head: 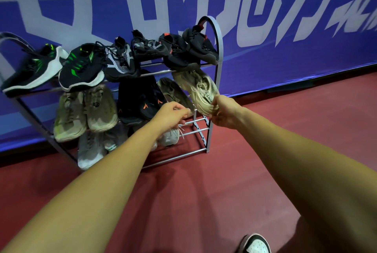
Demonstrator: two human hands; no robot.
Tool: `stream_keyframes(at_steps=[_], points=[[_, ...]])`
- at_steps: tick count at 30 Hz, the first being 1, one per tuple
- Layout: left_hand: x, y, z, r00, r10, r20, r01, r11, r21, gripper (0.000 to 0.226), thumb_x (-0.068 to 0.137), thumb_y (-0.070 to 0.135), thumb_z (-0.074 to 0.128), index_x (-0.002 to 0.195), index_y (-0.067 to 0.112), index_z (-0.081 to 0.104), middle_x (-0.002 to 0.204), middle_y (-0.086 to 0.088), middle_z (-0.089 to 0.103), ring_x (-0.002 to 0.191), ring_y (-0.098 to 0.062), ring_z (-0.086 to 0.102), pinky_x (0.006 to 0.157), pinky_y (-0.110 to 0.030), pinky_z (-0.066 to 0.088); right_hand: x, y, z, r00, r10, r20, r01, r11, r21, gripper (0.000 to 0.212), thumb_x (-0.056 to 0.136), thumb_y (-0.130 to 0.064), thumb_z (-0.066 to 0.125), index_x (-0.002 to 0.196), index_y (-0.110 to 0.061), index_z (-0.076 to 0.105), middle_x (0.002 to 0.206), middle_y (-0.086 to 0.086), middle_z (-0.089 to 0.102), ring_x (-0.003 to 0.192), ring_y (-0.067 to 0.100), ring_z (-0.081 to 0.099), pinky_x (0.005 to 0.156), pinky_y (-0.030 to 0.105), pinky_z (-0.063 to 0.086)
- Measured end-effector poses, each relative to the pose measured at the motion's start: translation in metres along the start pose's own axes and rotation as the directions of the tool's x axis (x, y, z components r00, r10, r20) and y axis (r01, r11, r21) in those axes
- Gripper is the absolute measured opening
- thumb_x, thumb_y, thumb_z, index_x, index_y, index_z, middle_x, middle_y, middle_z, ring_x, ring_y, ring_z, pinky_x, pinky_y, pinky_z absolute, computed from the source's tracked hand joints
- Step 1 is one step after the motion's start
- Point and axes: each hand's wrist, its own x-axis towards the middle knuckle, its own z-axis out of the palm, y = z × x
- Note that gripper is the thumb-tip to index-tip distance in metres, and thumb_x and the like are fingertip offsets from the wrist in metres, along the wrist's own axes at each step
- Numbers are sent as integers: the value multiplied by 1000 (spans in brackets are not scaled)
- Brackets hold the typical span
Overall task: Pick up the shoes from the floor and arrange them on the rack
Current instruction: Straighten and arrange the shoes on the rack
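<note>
A grey metal shoe rack (pixel 217 53) stands against the blue wall banner. My right hand (pixel 225 113) grips the heel of a beige sneaker (pixel 199 87), which tilts toe-up at the right end of the middle shelf. My left hand (pixel 172 115) pinches the heel of its beige twin (pixel 173 93) just to the left. Several dark sneakers (pixel 81 67) fill the top shelf. Two more beige shoes (pixel 85 110) and a black pair with orange marks (pixel 140 100) lie on the middle shelf. Grey-white shoes (pixel 89 150) sit on the bottom shelf.
The red floor (pixel 204 191) spreads in front of the rack. A black-and-white shoe on my foot (pixel 255 244) shows at the bottom edge. The right part of the bottom shelf shows bare rails (pixel 189 130).
</note>
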Motion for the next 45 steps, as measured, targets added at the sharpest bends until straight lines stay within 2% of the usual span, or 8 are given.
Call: stream_keyframes(at_steps=[8,12,16,21,30,37,41,45], points=[[-17,6,-27,984,-161,-81,120,920,-374,26,92,34,64,106,12,65,105,-11,71,83,-20,70,59,-24,47,-23,10,-10,989,119,92,-94,967,-235,3,84,-10,44,85,-9,47,69,8,49,54,19,48,50,24,38],[-22,1,-45,960,-168,-225,72,921,-382,29,91,38,60,109,15,63,105,-4,71,82,-17,70,55,-23,43,-28,7,-10,984,142,109,-109,957,-269,4,83,-14,46,84,-10,47,64,4,47,52,16,44,50,23,34],[-29,2,-59,940,-233,-251,71,850,-523,12,93,31,59,97,21,61,95,-1,70,85,-20,67,57,-24,40,-31,4,-12,987,138,82,-114,962,-248,5,84,-17,47,82,-12,50,56,0,46,48,11,39,50,20,30],[-36,-6,-73,947,-270,-175,125,809,-574,16,88,28,58,103,20,59,94,-4,65,78,-18,59,61,-27,44,-29,4,-10,1000,31,-5,-31,977,-211,6,79,-13,52,85,-13,52,65,3,44,51,13,36,48,22,30],[-40,-14,-77,945,-301,-131,214,867,-450,24,77,26,52,99,17,60,80,-2,65,72,-18,58,61,-28,42,-18,3,-10,989,-79,-123,73,996,-52,2,81,-10,57,81,-10,55,39,-3,43,29,8,34,45,21,31],[-36,-13,-71,946,-300,-126,156,757,-634,30,80,20,46,104,11,62,84,-7,67,68,-18,57,47,-21,42,-11,-1,-3,979,-132,-156,141,989,45,6,85,-8,59,87,-7,53,58,1,42,40,10,39,49,23,36],[-38,-7,-63,968,-246,-55,136,693,-708,33,82,12,46,110,5,61,95,-13,69,78,-22,63,52,-22,48,-21,1,-1,995,19,100,-9,995,-102,23,88,-21,62,106,-9,57,83,8,66,66,17,58,61,25,46],[-37,5,-40,979,-205,-17,134,697,-705,16,81,3,51,92,5,62,87,-14,66,78,-23,61,65,-27,48,-32,-3,9,929,30,370,23,990,-139,31,90,-31,65,118,-17,62,110,8,75,85,16,68,67,25,51]])
